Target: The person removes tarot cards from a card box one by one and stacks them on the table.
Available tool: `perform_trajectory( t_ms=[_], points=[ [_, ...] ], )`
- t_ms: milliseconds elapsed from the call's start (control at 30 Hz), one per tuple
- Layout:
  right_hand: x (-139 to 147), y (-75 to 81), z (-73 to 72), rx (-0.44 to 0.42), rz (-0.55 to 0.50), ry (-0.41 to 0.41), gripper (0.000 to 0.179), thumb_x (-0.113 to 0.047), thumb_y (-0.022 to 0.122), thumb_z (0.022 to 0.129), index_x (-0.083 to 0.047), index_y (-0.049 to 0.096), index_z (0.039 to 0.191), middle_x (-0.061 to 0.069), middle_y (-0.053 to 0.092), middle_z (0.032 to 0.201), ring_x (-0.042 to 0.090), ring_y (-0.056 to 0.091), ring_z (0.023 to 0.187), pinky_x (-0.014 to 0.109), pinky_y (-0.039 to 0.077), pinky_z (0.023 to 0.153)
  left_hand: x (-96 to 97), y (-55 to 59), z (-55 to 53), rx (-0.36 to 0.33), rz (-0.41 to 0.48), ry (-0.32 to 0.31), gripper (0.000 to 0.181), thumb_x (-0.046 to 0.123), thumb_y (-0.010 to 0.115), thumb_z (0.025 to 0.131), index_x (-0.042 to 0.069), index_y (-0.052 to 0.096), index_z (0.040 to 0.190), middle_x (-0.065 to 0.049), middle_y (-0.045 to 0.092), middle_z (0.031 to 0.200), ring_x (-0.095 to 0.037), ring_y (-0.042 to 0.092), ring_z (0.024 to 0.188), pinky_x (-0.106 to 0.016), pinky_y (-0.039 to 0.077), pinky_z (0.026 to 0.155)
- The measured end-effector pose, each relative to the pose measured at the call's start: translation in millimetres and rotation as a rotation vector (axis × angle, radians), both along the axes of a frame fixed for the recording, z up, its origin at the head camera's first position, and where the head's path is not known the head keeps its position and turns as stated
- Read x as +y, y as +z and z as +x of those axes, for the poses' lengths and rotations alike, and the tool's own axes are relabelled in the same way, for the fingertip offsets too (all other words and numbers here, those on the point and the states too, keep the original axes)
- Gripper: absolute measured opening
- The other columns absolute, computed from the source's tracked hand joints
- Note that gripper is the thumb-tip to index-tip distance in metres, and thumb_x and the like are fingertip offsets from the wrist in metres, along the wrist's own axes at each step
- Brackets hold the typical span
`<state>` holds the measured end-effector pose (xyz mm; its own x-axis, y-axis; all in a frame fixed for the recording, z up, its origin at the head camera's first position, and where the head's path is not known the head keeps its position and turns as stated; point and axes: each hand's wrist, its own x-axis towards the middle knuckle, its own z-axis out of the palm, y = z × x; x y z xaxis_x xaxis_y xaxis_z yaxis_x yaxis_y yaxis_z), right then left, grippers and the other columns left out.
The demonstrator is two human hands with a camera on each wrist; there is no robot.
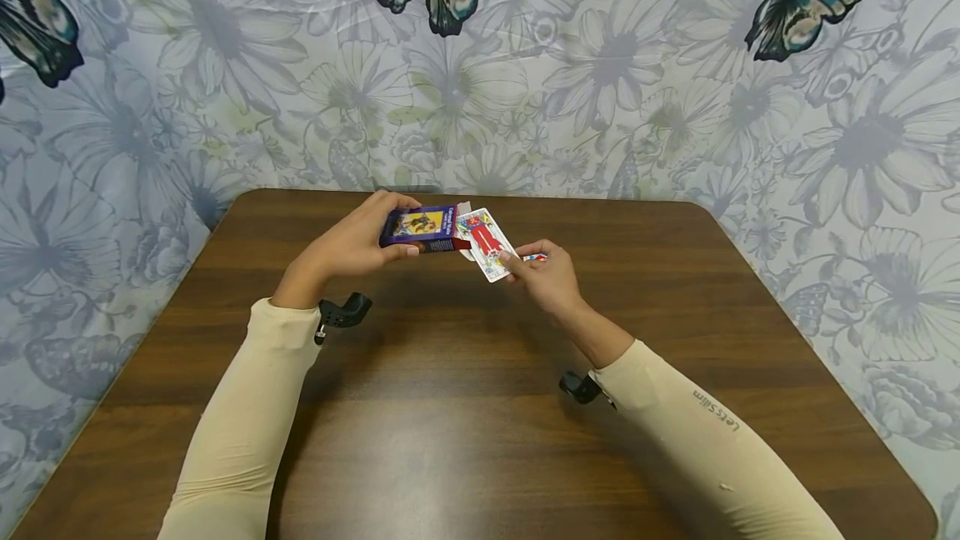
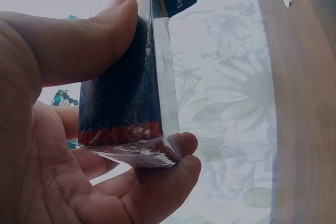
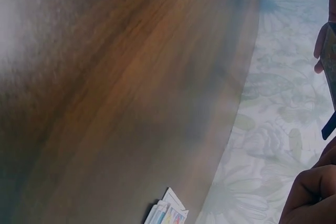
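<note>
In the head view, my left hand (image 1: 351, 242) grips a dark blue tarot card box (image 1: 420, 225) with a yellow picture on its face. A clear plastic film shows around the box's end in the left wrist view, with the thumb (image 2: 113, 32) on one side and fingers on the other. My right hand (image 1: 553, 280) pinches tarot cards (image 1: 486, 242) between thumb and fingers, right at the box's open end. The front card shows red on white. More card edges (image 3: 170, 214) poke out past the right hand at the bottom of the right wrist view.
Both hands are above a brown wooden table (image 1: 420, 407) with rounded corners. A cloth (image 1: 480, 107) with flowers and butterflies hangs behind it. Black straps with camera mounts sit at both wrists, over cream sleeves (image 1: 240, 423).
</note>
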<state>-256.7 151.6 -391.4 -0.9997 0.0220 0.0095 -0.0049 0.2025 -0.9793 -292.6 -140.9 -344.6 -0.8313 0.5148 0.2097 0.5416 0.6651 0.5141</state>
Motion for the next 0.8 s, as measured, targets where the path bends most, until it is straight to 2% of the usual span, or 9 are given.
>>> perform_trajectory(
  t_ms=[200,300,400,500,633,733,800],
  points=[
    [3.2,0.4,5.3,-0.04,-0.118,-0.029,0.031,-0.015,0.068,0.093,0.003,0.054,0.114,-0.003,0.066,0.06,0.004,0.056,0.052,0.019,0.035,0.045,0.2,0.2,-0.2,0.001,0.003,-0.001,0.064,0.031,0.076,0.088,0.007,0.045,0.139,-0.012,0.046,0.133,-0.027,0.046,0.117,-0.049,0.038,0.103],
    [8.6,0.1,5.9,-0.06,-0.187,-0.056,0.027,-0.013,0.067,0.094,0.001,0.054,0.113,-0.004,0.065,0.058,0.002,0.046,0.043,0.018,0.03,0.042,0.0,0.6,0.2,-0.001,-0.003,0.001,0.064,0.031,0.075,0.088,0.008,0.045,0.139,-0.012,0.047,0.133,-0.027,0.046,0.116,-0.049,0.038,0.103],
    [21.1,-2.9,3.5,-0.091,-0.2,-0.095,0.027,-0.014,0.065,0.095,-0.001,0.052,0.114,-0.005,0.065,0.058,0.002,0.035,0.038,0.017,0.027,0.041,1.9,1.3,-0.4,0.004,-0.007,-0.003,0.064,0.031,0.075,0.088,0.008,0.045,0.139,-0.013,0.046,0.133,-0.027,0.046,0.115,-0.049,0.038,0.103],
    [37.1,-9.1,-2.1,-0.118,-0.156,-0.148,0.031,-0.017,0.063,0.097,-0.001,0.051,0.119,-0.008,0.066,0.059,0.002,0.033,0.038,0.017,0.028,0.042,3.8,1.6,-1.4,0.006,-0.007,-0.009,0.063,0.031,0.075,0.088,0.009,0.045,0.139,-0.013,0.046,0.133,-0.026,0.046,0.115,-0.049,0.038,0.103],
    [57.0,-19.6,-11.6,-0.152,-0.041,-0.209,0.039,-0.02,0.06,0.098,0.002,0.05,0.128,-0.008,0.068,0.065,0.002,0.052,0.05,0.018,0.032,0.044,5.7,0.8,-1.6,0.004,-0.011,-0.015,0.063,0.031,0.075,0.088,0.008,0.045,0.139,-0.013,0.046,0.133,-0.027,0.046,0.115,-0.049,0.039,0.103],
    [66.2,-27.2,-19.0,-0.212,0.05,-0.22,0.039,-0.019,0.059,0.098,0.003,0.05,0.129,-0.005,0.071,0.069,0.002,0.051,0.05,0.019,0.03,0.043,4.9,-1.3,-1.2,-0.005,-0.011,-0.012,0.064,0.031,0.075,0.088,0.008,0.045,0.14,-0.014,0.046,0.133,-0.027,0.046,0.115,-0.05,0.039,0.103],
    [69.1,-31.1,-24.2,-0.26,0.121,-0.203,0.038,-0.018,0.059,0.097,0.002,0.052,0.128,-0.003,0.071,0.069,0.002,0.041,0.045,0.02,0.028,0.042,3.2,-3.0,-0.6,-0.012,-0.009,-0.006,0.065,0.032,0.074,0.088,0.008,0.044,0.14,-0.014,0.045,0.134,-0.028,0.045,0.115,-0.05,0.038,0.103]
  ],
)
